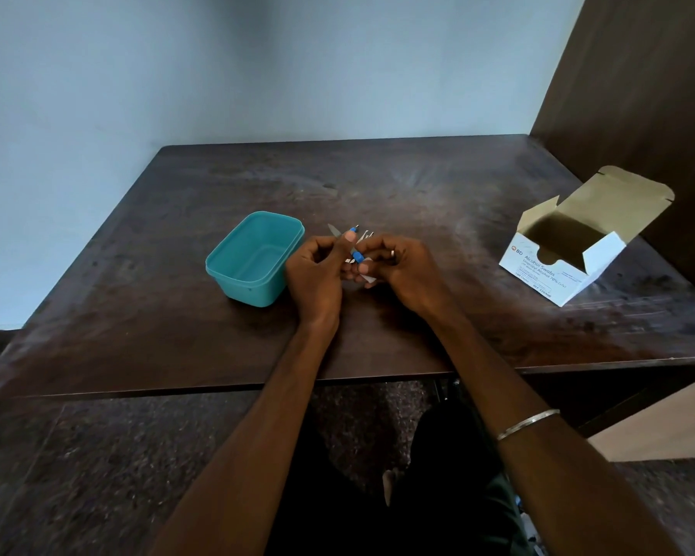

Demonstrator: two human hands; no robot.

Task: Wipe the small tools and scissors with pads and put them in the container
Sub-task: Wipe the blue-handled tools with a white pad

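Metal tools (354, 244): bunched between left hand (316, 270) and right hand (398, 266), fingers curled around them.
Risk: one slips onto surface (438, 202), missing teal container (253, 256).

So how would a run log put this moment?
both hands: holding small blue-handled metal tools | teal plastic container: empty | swab box: open

On the desk (418, 186) the open container (253, 258) stands left of both hands. The alcohol swab box (558, 270) sits well apart at the right, near the desk's edge.
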